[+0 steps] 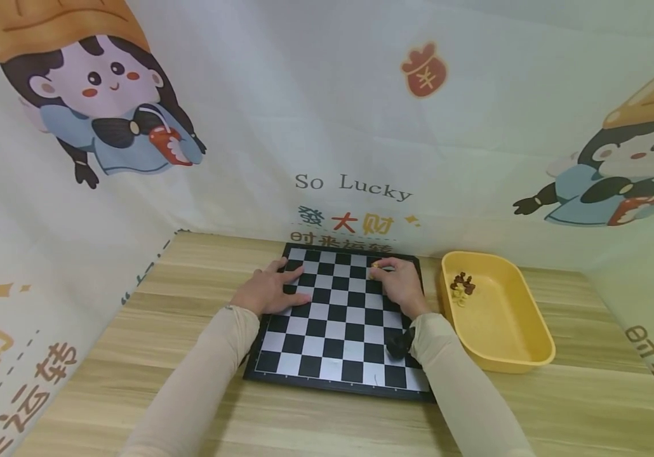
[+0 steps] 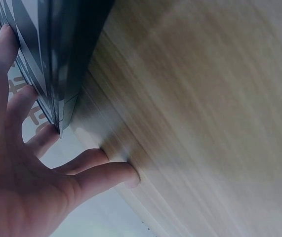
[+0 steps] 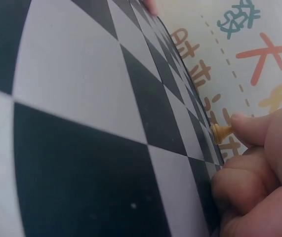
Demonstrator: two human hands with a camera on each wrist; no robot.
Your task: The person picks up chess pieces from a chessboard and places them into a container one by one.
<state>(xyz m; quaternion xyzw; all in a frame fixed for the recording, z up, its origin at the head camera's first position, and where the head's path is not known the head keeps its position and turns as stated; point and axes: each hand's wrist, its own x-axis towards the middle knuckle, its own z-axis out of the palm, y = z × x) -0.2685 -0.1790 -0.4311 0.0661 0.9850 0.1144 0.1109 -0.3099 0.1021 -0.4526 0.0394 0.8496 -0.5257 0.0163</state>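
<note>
A black-and-white chessboard (image 1: 333, 330) lies flat on the wooden table. My left hand (image 1: 266, 290) rests at its left edge, fingers spread. In the left wrist view some fingertips of the left hand (image 2: 29, 182) touch the board's side and others reach down to the tabletop. Near the board's far right corner, my right hand (image 1: 404, 285) pinches a small yellow chess piece (image 3: 221, 132) between thumb and fingers. The piece's base is at the board surface; whether it bears weight there I cannot tell. Its top is hidden by the fingers.
Right of the board stands a yellow plastic tray (image 1: 504, 317) holding several dark brown chess pieces (image 1: 462, 279) and pale yellow chess pieces (image 1: 460, 297) at its left side. A printed cloth (image 1: 333, 127) hangs behind the wooden table (image 1: 190, 285). A black device (image 1: 399, 346) sits at the right wrist.
</note>
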